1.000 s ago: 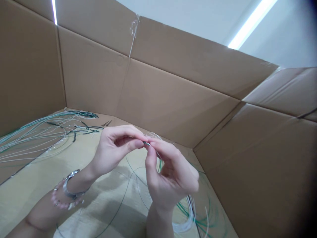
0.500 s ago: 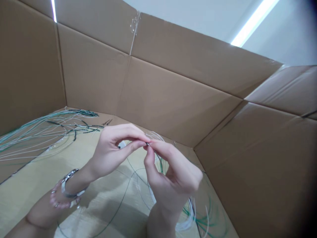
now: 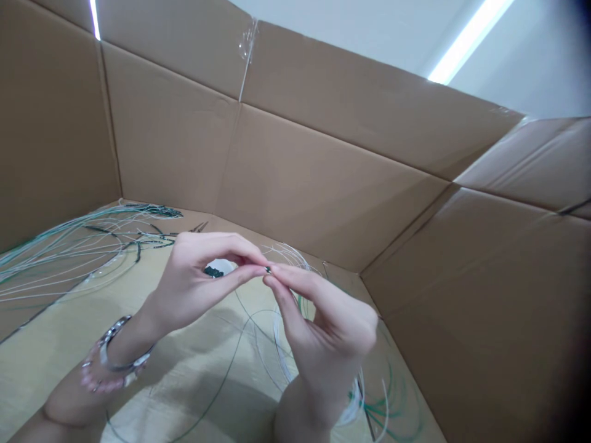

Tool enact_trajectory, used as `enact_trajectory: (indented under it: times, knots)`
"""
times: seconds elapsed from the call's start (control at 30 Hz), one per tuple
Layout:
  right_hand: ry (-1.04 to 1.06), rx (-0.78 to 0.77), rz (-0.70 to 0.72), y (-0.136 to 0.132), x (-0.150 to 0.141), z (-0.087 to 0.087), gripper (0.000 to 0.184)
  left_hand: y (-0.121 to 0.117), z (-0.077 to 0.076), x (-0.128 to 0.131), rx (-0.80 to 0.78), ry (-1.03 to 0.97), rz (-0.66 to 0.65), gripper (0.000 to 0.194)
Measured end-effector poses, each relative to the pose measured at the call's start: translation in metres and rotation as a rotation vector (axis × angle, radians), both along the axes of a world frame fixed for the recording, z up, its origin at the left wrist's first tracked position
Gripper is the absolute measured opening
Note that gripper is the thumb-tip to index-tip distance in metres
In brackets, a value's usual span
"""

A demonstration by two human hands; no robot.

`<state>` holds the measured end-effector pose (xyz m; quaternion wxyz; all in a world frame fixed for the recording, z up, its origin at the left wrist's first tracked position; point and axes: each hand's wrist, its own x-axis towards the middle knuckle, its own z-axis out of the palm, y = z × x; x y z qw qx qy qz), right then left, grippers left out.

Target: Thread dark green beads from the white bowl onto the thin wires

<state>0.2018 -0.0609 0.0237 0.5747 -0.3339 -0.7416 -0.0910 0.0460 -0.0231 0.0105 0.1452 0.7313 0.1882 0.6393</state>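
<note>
My left hand [image 3: 198, 280] is closed in a pinch between thumb and forefinger. My right hand [image 3: 323, 314] pinches from the other side, its fingertips touching those of the left. Between the two pinches a speck of a small dark green piece [image 3: 268, 269] shows; the fingers cover most of it. A thin wire appears to run from the right fingertips, though its end is hidden. Through the gap of my left hand I see a white dish [image 3: 225, 266] holding small dark green pieces [image 3: 213, 271].
Bundled green and white wires [image 3: 69, 234] lie at the left, some with dark sleeves. Pointed tweezers [image 3: 199, 227] rest at the back. A loose green wire [image 3: 226, 375] curves across the table. More coiled wires [image 3: 355, 406] lie right. Cardboard walls [image 3: 332, 178] surround the table.
Both hands have shifted slightly left, fingertips drawn closer together. The white tip visible between them earlier is now covered. The dish behind my left hand has come into view.
</note>
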Motion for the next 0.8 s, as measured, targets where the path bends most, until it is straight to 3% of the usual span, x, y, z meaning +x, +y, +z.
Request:
enact_trajectory:
  times: [0.27,0.4,0.63,0.8]
  knots:
    - [0.035,-0.091,0.107,0.013,-0.006,-0.004,0.02,0.001,0.003,-0.006,-0.004,0.138,0.048,0.008]
    - [0.047,-0.117,0.054,0.019,-0.01,-0.005,0.011,0.003,0.003,-0.007,0.007,0.162,0.127,0.007]
    - [-0.12,-0.519,-0.021,0.023,0.015,0.001,0.008,0.026,-0.001,-0.032,-0.023,-0.137,0.29,0.006]
    - [-0.2,-0.638,0.072,0.026,0.021,0.002,0.005,0.036,-0.003,-0.038,-0.038,-0.221,0.227,0.003]
